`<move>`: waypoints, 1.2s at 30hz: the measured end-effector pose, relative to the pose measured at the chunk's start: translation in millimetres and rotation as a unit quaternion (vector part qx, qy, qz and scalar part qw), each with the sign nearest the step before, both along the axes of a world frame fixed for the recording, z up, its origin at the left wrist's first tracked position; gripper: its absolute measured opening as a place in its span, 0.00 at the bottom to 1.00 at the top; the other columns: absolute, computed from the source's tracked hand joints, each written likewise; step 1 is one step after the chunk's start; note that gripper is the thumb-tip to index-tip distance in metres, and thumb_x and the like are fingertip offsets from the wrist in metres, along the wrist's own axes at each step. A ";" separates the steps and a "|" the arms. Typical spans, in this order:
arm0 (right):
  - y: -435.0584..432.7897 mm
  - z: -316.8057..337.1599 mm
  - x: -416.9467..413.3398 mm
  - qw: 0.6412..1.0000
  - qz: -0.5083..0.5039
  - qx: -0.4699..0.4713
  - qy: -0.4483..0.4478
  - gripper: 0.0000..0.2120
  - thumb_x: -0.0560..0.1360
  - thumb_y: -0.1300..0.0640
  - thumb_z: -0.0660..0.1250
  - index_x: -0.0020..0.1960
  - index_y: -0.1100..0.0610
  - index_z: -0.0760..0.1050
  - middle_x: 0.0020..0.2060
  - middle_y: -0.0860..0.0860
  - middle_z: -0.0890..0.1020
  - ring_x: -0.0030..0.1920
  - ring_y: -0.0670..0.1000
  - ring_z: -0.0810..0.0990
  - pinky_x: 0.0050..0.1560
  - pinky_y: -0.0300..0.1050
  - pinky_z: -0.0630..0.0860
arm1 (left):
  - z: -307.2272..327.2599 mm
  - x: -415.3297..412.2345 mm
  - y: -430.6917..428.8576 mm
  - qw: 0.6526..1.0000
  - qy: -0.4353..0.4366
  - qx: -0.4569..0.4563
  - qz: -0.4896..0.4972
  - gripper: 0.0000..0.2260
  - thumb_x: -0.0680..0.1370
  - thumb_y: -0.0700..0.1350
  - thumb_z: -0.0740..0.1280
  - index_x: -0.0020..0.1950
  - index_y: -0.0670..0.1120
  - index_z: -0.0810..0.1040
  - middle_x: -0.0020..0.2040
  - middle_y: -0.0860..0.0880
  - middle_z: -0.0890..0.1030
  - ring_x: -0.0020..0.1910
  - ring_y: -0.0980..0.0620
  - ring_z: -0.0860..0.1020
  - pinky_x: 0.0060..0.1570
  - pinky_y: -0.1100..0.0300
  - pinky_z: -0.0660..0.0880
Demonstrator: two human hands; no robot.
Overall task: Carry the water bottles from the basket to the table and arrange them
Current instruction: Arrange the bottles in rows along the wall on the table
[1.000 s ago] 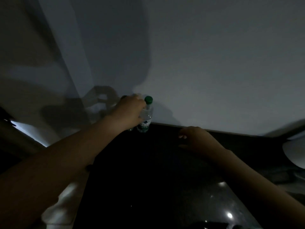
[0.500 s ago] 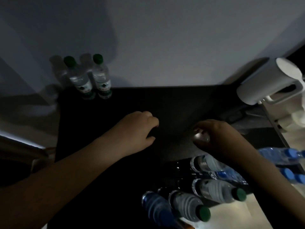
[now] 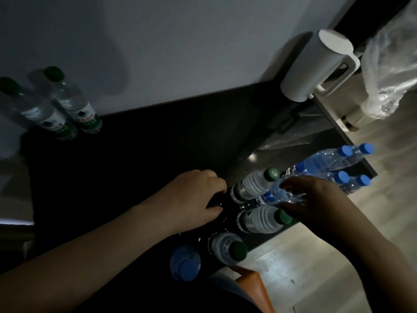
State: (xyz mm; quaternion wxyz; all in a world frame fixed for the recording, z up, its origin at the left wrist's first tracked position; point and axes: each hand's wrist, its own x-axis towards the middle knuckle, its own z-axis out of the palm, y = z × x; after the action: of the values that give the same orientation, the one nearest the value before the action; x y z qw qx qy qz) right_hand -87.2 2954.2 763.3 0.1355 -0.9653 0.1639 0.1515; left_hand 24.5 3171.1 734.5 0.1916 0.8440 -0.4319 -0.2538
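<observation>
Bottles [image 3: 255, 188] sit clustered between the hands, full, thin-walled, likely slick. Right hand [image 3: 316, 199] grips a blue-labelled bottle [image 3: 277, 195] round its body, the firm place; left hand [image 3: 191, 199] curls beside it — holding anything, I cannot tell.

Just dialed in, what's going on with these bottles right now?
A person is sorting water bottles in dim light. The right hand curls its fingers round a blue-labelled bottle in the cluster of bottles at the near right. The left hand lies curled beside that cluster; whether it holds anything is unclear. A pair of green-capped bottles already stands at the table's far left, by the wall.
</observation>
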 end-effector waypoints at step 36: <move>-9.5 -60.2 -33.6 0.995 -0.038 0.071 -0.059 0.12 0.72 0.55 0.70 0.55 0.53 0.76 0.51 0.50 0.78 0.47 0.47 0.78 0.48 0.38 0.77 | -21.0 -69.6 -40.4 0.990 -0.002 0.097 -0.100 0.13 0.72 0.49 0.71 0.55 0.48 0.75 0.54 0.51 0.71 0.46 0.54 0.73 0.42 0.62 0.68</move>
State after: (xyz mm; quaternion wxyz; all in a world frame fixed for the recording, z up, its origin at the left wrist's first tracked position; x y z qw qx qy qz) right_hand -120.8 2944.8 703.1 0.2183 -0.9536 0.1814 0.1002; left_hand -45.1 3130.7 713.5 0.0815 0.8117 -0.4877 -0.3108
